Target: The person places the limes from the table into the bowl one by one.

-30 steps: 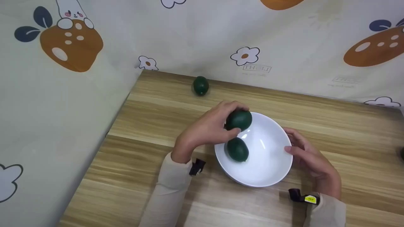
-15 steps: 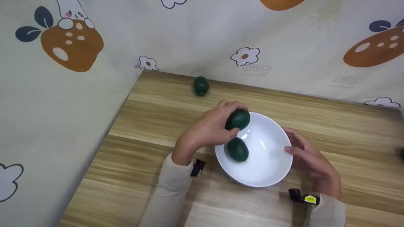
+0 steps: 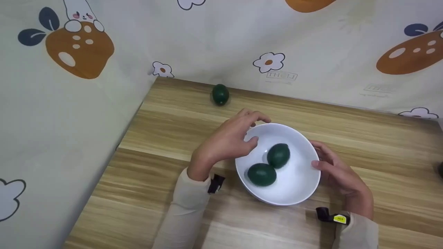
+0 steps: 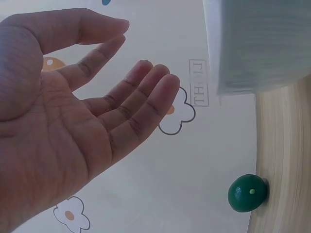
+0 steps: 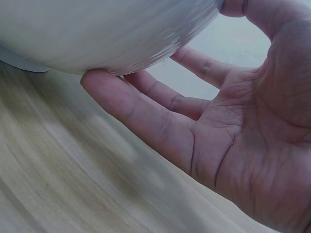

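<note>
Two dark green lime-like fruits, one fruit [image 3: 278, 156] and a second fruit [image 3: 262, 174], lie side by side in the white bowl [image 3: 301, 180]. My left hand [image 3: 232, 138] hovers at the bowl's left rim, thumb and fingers apart with nothing between them; the left wrist view shows the bare palm. At the opposite side, my right hand [image 3: 341, 173] grips the bowl, thumb on the rim and fingers underneath against the outer wall, as the right wrist view shows. Another green fruit [image 3: 220, 94] rests on the table behind the left hand.
The wood-grain table [image 3: 166, 131] meets a printed cloth wall [image 3: 214, 41] at its back and left. A dark object [image 3: 441, 169] is cut off at the right edge of the head view.
My left hand has let go of the fruit it held, which now lies in the bowl. The fruit there before has shifted and turned. My right hand has stayed on the rim.
</note>
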A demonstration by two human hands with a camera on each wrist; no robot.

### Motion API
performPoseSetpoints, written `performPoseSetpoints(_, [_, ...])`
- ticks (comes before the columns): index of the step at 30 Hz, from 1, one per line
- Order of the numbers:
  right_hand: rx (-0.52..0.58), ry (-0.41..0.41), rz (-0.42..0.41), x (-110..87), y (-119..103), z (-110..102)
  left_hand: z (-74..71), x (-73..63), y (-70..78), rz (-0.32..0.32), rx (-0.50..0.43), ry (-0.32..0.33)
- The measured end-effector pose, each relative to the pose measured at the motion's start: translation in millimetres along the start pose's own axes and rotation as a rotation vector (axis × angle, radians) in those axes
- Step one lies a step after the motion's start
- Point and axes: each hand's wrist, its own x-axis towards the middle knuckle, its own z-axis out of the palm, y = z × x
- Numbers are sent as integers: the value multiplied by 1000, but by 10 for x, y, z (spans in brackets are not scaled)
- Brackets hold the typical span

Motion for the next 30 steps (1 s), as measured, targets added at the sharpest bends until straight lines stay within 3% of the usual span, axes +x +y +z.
performPoseSetpoints(12, [2,-18,-24,-9,23,3,-2,2,-8,-34,-7,-4])
performPoseSetpoints(19, [5,1,2,-23,17,12,5,22,-51,6,12,21])
performPoseSetpoints(30, [-34,36,26,-16,-12,27,21,78,-118,-66,60,90])
